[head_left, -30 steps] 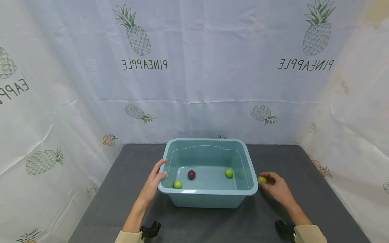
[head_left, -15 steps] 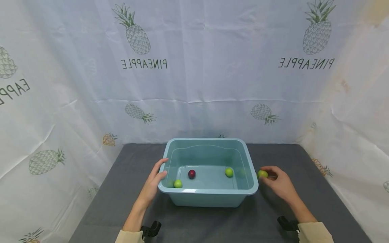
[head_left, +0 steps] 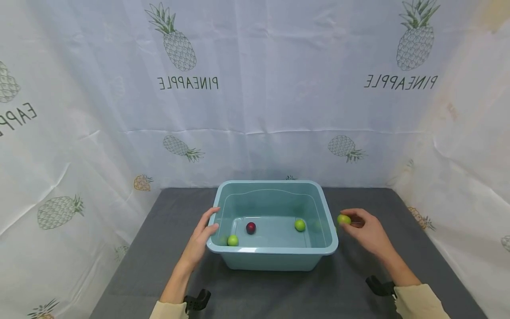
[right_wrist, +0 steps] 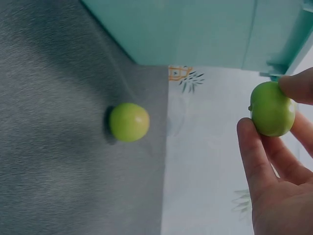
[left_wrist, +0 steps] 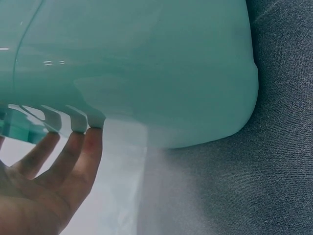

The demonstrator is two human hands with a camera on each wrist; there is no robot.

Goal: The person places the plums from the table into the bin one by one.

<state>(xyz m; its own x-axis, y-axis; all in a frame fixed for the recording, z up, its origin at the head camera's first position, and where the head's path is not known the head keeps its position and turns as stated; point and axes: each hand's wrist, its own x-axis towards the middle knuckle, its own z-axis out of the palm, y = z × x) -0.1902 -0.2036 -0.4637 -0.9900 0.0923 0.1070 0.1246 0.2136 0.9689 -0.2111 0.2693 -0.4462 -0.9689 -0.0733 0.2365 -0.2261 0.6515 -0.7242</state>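
Note:
A light blue-green plastic tub stands on the table. My left hand grips its left rim; in the left wrist view, the fingertips touch the tub's outer wall. Beyond the tub's right rim, my right hand pinches a small round green fruit between thumb and fingers, raised off the table. Inside the tub lie a dark red fruit, one green fruit near the front left corner and another green fruit toward the right.
One more yellow-green fruit rests on the dark grey cloth, beside the tub's right wall; the head view mostly hides it. A white pineapple-printed curtain hangs behind and along both sides of the table.
My right hand has lifted the green fruit from low beside the tub to about the height of its right rim. The left hand has stayed on the left rim.

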